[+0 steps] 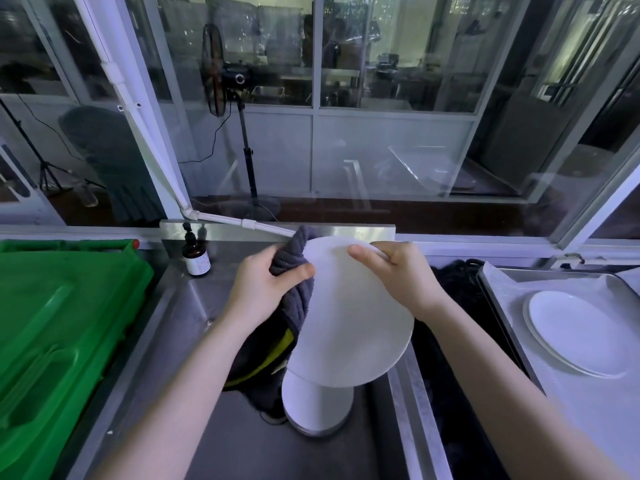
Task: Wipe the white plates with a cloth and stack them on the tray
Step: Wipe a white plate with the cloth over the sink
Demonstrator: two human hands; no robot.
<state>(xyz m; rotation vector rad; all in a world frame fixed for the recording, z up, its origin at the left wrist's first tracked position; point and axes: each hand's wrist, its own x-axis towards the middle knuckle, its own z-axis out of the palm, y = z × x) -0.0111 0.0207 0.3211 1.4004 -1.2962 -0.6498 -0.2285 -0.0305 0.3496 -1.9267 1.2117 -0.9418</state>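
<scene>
Item: white plate (353, 317), held above the sink (242, 445), tilted, face toward me, far rim high, near rim low over the stacked plates (317, 403). It shows as an oval, longest from far rim to near rim.
My left hand (266, 285): clenched round the dark cloth (299, 252), thumb pressing it on the plate's left edge.
My right hand (401, 275): pinching the far right rim, thumb on the face.
Tray (502, 282), right of the sink: one wiped plate (578, 330) lying flat.
Left: green crate (52, 323), brown bottle (198, 259).
</scene>
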